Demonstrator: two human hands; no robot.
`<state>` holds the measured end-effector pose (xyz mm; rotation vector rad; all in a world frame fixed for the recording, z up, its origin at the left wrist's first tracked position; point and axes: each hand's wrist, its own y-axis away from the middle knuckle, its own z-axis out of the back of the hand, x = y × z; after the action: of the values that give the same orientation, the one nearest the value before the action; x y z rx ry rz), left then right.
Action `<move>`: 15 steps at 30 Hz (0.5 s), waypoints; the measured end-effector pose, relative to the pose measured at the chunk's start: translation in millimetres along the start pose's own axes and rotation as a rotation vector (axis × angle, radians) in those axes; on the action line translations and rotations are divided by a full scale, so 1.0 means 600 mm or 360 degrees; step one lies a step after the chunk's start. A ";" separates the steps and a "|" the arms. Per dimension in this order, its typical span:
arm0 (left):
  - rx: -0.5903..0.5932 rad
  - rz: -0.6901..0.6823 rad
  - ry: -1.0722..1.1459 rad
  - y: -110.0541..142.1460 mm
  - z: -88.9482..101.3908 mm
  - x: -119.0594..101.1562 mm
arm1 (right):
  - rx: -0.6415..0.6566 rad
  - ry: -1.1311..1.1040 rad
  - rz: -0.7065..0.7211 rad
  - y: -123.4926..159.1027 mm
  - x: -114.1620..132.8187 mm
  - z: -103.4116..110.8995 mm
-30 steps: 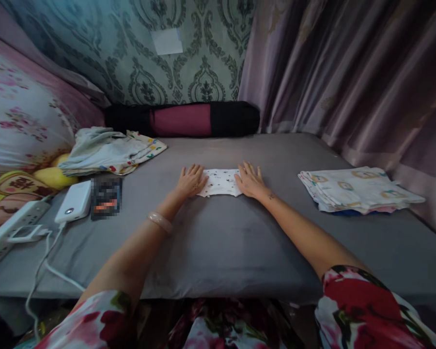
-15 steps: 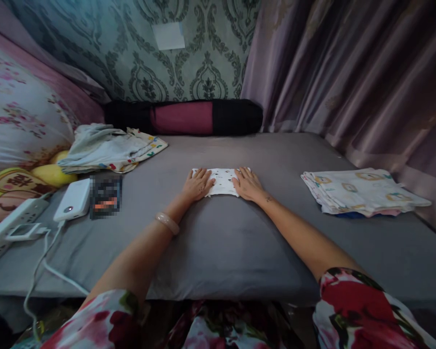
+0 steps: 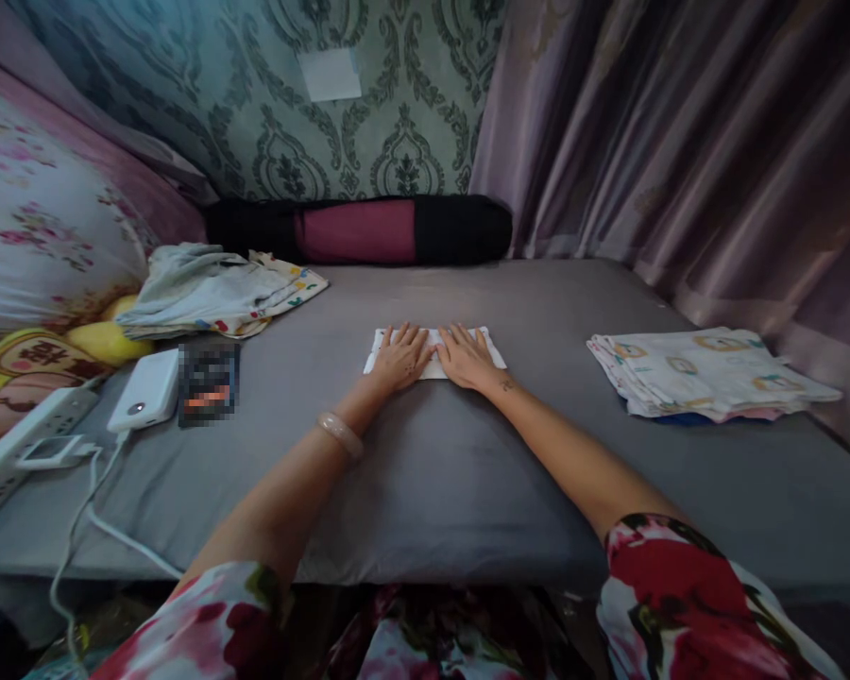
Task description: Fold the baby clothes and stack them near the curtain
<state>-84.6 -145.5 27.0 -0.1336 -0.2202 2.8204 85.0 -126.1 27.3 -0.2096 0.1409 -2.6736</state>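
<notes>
A small folded white cloth (image 3: pixel 435 371) with a dark speckled print lies flat on the grey sheet, partly covered by both hands. My left hand (image 3: pixel 401 357) rests palm down on its left half, fingers stretched out. On the right half, my right hand (image 3: pixel 467 357) also lies flat with its fingers extended. The two thumbs nearly meet over the middle of the cloth. Only the corners and a strip of the near edge show around the hands.
At right lies a stack of folded printed cloths (image 3: pixel 708 373). Rumpled clothes (image 3: pixel 212 288) sit at back left. A white power bank (image 3: pixel 144 392), a blurred-out object (image 3: pixel 209 382) and a power strip (image 3: pixel 35 453) with cables are at left. A black and maroon roll (image 3: pixel 358 229) lies along the wall.
Both hands have slid inward over the cloth, from its outer edges towards its middle. More of the cloth's outer corners now shows.
</notes>
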 end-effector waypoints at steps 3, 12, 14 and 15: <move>0.0046 0.0011 0.0027 0.001 -0.012 -0.004 | 0.0049 -0.0042 -0.0019 0.000 0.002 -0.013; 0.0002 0.0018 0.0074 0.005 -0.014 -0.004 | 0.0070 -0.0061 -0.0025 0.002 0.004 -0.007; -0.0012 0.0006 0.0087 0.010 -0.012 -0.001 | 0.0110 -0.0095 -0.0041 -0.003 0.010 0.001; -0.0020 0.0006 0.0089 0.014 -0.011 0.001 | 0.0125 -0.0122 -0.0050 -0.006 0.015 0.004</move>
<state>-87.1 -152.4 19.3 -0.2152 -0.2253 2.8152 76.0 -127.1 31.4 -0.2908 0.0084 -2.6915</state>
